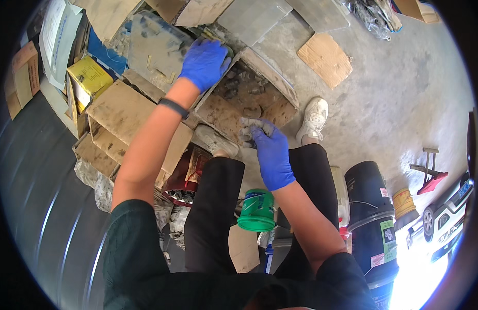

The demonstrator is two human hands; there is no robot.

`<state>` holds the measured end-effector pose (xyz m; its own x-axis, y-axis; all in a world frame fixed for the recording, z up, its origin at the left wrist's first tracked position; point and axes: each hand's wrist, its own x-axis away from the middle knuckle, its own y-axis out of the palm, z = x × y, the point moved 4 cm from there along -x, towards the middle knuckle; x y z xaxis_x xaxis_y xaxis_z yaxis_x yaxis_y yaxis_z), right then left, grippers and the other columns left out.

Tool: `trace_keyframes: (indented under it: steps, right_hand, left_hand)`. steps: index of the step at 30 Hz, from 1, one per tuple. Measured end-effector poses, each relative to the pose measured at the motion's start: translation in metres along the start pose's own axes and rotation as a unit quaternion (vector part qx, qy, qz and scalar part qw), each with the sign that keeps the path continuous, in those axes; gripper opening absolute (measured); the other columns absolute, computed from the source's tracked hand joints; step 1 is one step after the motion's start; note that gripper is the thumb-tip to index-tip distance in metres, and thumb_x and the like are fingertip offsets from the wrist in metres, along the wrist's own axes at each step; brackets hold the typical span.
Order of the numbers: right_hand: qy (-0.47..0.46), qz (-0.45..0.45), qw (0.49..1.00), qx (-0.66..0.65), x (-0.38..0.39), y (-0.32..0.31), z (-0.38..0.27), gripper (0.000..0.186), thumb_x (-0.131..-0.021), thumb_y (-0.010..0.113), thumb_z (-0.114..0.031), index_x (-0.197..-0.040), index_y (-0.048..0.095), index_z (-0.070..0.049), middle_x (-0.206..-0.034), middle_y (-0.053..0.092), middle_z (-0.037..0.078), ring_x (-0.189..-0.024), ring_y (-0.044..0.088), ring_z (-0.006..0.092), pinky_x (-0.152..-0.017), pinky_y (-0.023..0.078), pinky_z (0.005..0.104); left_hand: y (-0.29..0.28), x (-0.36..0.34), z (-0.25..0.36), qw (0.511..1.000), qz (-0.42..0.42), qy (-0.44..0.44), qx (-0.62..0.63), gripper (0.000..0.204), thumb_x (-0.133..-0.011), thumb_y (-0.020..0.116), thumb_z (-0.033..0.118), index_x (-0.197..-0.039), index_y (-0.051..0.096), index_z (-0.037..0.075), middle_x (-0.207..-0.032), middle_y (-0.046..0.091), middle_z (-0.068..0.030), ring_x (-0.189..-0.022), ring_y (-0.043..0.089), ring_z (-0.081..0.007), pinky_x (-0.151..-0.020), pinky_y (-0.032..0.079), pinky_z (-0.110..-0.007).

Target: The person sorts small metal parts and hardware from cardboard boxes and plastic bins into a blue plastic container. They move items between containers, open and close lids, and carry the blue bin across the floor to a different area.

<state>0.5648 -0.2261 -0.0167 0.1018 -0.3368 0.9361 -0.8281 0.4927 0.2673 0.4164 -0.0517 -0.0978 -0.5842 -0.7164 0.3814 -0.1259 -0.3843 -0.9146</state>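
My left hand (203,64), in a blue glove, reaches beyond the open cardboard box (272,111), over its far left corner beside a dirty grey sheet (148,39); its fingers curl round something I cannot make out. My right hand (265,147), also gloved, is at the box's near edge, its grey-smudged fingers bent together; what they hold is unclear. Small dark pieces (231,88) lie inside the box, between my two hands.
Stained cardboard (120,113) and a yellow box (89,77) are at left. Near my legs are a green bucket (255,209), a red pail (182,183) and stacked black buckets (367,188). A loose cardboard piece (324,59) lies beyond my right shoe; a white car (445,217) is far right.
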Motion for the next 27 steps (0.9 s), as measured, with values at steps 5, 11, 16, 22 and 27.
trace_keyframes:
  steps: [5, 11, 16, 22, 27]
  right_hand:
    - [0.0, -0.01, 1.0, 0.01, -0.004, -0.004, 0.008, 0.02, -0.097, 0.053, -0.004, -0.109, 0.068, -0.001, -0.095, 0.07, 0.005, -0.079, 0.064, 0.0106, -0.072, 0.052, 0.023]
    - [0.013, -0.027, 0.999, 0.009, -0.002, 0.006, 0.009, 0.02, -0.098, 0.052, -0.005, -0.11, 0.067, -0.003, -0.096, 0.07, 0.005, -0.08, 0.064, 0.0095, -0.071, 0.051, 0.0213]
    - [0.029, -0.038, 0.997, 0.068, 0.002, 0.006, 0.009, 0.024, -0.099, 0.05, -0.01, -0.116, 0.067, -0.005, -0.095, 0.069, 0.004, -0.084, 0.063, 0.0092, -0.075, 0.049, 0.0229]
    - [0.008, -0.075, 0.987, 0.141, -0.002, 0.003, 0.032, 0.021, -0.099, 0.052, -0.01, -0.111, 0.067, -0.004, -0.086, 0.065, 0.002, -0.077, 0.057, 0.0064, -0.072, 0.047, 0.022]
    - [-0.102, -0.036, 0.939, 0.327, -0.009, -0.009, 0.058, 0.017, -0.1, 0.052, -0.016, -0.095, 0.063, -0.003, -0.08, 0.062, 0.001, -0.07, 0.052, 0.0051, -0.065, 0.044, 0.0216]
  left_hand:
    - [-0.048, 0.057, 0.009, 0.999, 0.01, -0.02, 0.026, 0.013, -0.085, 0.062, 0.022, -0.083, 0.061, 0.009, -0.085, 0.058, -0.0126, -0.084, 0.058, -0.0331, -0.081, 0.046, -0.044]
    - [-0.072, 0.122, 0.011, 0.996, -0.053, -0.075, 0.015, 0.011, -0.081, 0.066, 0.02, -0.084, 0.062, 0.01, -0.079, 0.057, -0.0106, -0.079, 0.058, -0.031, -0.078, 0.046, -0.043]
    - [-0.067, 0.146, 0.017, 0.988, -0.092, -0.115, -0.033, 0.01, -0.081, 0.066, 0.018, -0.089, 0.065, 0.012, -0.082, 0.06, -0.0087, -0.083, 0.06, -0.0291, -0.085, 0.046, -0.043]
    - [-0.062, 0.148, 0.027, 0.987, -0.014, -0.163, 0.006, 0.015, -0.082, 0.067, 0.014, -0.098, 0.066, 0.015, -0.092, 0.063, -0.0069, -0.101, 0.059, -0.0284, -0.103, 0.039, -0.048]
    - [-0.043, 0.178, 0.048, 0.968, 0.055, -0.242, 0.043, 0.017, -0.084, 0.067, 0.013, -0.101, 0.066, 0.013, -0.126, 0.058, -0.0092, -0.137, 0.037, -0.0368, -0.112, 0.024, -0.057]
